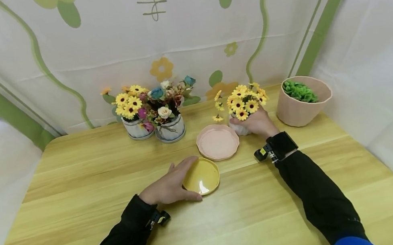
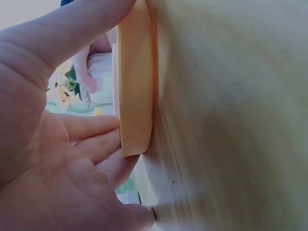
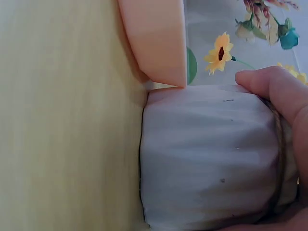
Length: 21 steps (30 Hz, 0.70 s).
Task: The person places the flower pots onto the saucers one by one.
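A shallow yellow saucer point(image 1: 202, 176) lies near the middle of the wooden table. My left hand point(image 1: 171, 185) holds it from the left, thumb at the near rim and fingers at the far rim. In the left wrist view the saucer's side wall point(image 2: 135, 86) shows between thumb and fingers. My right hand point(image 1: 256, 123) grips a white pot point(image 3: 207, 154) tied with cord, holding yellow daisy-like flowers point(image 1: 243, 103). The pot stands on the table just right of a pink saucer point(image 1: 217, 142). In the right wrist view its base meets the table beside that saucer's edge point(image 3: 156, 43).
Two white pots of artificial flowers, one with yellow blooms point(image 1: 138, 128) and one with roses point(image 1: 171, 129), stand on grey saucers at the back left. A large pink planter point(image 1: 301, 112) holding a green plant point(image 1: 300, 91) stands at the right. A printed curtain point(image 1: 186, 30) hangs behind.
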{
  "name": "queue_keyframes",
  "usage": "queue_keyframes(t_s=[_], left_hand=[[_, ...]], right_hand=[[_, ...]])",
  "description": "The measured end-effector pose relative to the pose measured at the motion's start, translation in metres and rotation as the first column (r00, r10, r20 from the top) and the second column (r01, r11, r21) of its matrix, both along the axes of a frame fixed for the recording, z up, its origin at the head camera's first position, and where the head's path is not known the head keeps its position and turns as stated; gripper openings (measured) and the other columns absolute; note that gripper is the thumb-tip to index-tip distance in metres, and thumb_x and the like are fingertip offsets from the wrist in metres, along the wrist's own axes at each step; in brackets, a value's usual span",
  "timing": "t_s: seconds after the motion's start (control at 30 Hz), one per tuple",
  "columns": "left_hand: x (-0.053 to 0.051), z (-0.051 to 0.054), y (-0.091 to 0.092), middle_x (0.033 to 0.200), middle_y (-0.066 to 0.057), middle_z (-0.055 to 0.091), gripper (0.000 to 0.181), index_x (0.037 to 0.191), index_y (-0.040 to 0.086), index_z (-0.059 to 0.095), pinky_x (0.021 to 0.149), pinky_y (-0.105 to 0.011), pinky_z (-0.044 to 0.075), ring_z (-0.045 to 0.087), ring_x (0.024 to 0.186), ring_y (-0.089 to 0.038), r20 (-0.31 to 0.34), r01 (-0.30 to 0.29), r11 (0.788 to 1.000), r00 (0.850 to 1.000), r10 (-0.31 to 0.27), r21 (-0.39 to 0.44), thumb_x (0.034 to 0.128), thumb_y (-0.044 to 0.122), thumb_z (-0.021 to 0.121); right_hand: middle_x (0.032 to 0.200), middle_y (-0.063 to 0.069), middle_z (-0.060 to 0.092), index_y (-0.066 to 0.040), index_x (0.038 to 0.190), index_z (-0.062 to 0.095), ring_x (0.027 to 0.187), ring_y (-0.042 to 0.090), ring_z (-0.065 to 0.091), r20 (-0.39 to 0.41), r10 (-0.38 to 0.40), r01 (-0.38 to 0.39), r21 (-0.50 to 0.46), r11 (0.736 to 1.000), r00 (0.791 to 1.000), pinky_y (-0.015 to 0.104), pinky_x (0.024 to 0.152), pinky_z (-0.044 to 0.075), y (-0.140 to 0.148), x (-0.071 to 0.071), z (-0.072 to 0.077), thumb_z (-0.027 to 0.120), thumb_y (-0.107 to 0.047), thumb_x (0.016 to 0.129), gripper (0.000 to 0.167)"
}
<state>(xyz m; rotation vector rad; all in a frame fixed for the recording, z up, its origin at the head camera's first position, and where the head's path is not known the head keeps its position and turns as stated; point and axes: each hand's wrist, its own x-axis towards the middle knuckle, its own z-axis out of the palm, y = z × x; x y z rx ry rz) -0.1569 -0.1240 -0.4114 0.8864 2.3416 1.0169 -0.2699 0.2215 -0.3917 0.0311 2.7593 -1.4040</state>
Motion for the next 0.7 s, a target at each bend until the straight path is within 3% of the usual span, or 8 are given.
queue_keyframes(t_s=[0.07, 0.2, 0.43, 0.7], left_hand=[[-0.004, -0.011, -0.002, 0.177, -0.015, 0.019, 0.115, 0.17, 0.014, 0.017, 0.128, -0.075, -0.004, 0.014, 0.165, -0.037, -0.009, -0.005, 1.0, 1.0, 0.005, 0.006, 0.0865, 0.058, 0.083], [-0.007, -0.022, -0.005, 0.178, -0.009, 0.019, 0.117, 0.171, 0.023, 0.017, 0.128, -0.075, -0.004, 0.015, 0.166, -0.034, -0.009, -0.01, 1.0, 1.0, 0.01, 0.001, 0.0832, 0.064, 0.083], [0.006, 0.005, -0.001, 0.176, -0.02, 0.02, 0.116, 0.17, 0.011, 0.016, 0.125, -0.078, -0.004, 0.016, 0.163, -0.043, 0.009, 0.006, 1.0, 1.0, -0.006, 0.011, 0.0861, 0.05, 0.087], [0.008, 0.013, 0.004, 0.177, -0.017, 0.018, 0.112, 0.17, 0.007, 0.014, 0.13, -0.071, -0.004, 0.014, 0.165, -0.036, 0.02, -0.01, 0.997, 1.0, 0.011, -0.071, 0.0895, 0.036, 0.087]], right_hand=[[0.169, 0.015, 0.038, -0.016, 0.169, 0.021, 0.158, 0.036, 0.035, -0.002, 0.008, -0.008, 0.002, 1.0, 1.0, 0.052, 0.132, 0.028, -0.002, 0.002, -0.001, 0.084, -0.041, 0.09, 0.104], [0.167, 0.015, 0.041, -0.015, 0.167, 0.025, 0.156, 0.036, 0.038, -0.015, 0.019, -0.019, 0.022, 1.0, 1.0, 0.053, 0.13, 0.031, -0.005, 0.004, -0.002, 0.085, -0.042, 0.089, 0.103], [0.163, 0.017, 0.043, -0.012, 0.165, 0.027, 0.153, 0.037, 0.041, -0.006, 0.033, -0.033, 0.031, 0.999, 0.999, 0.055, 0.128, 0.034, -0.009, 0.006, -0.001, 0.087, -0.039, 0.087, 0.102], [0.161, 0.011, 0.047, -0.017, 0.163, 0.035, 0.152, 0.032, 0.043, -0.045, 0.112, -0.111, 0.017, 0.994, 0.993, 0.054, 0.128, 0.034, -0.014, 0.009, -0.003, 0.086, -0.036, 0.089, 0.091]])
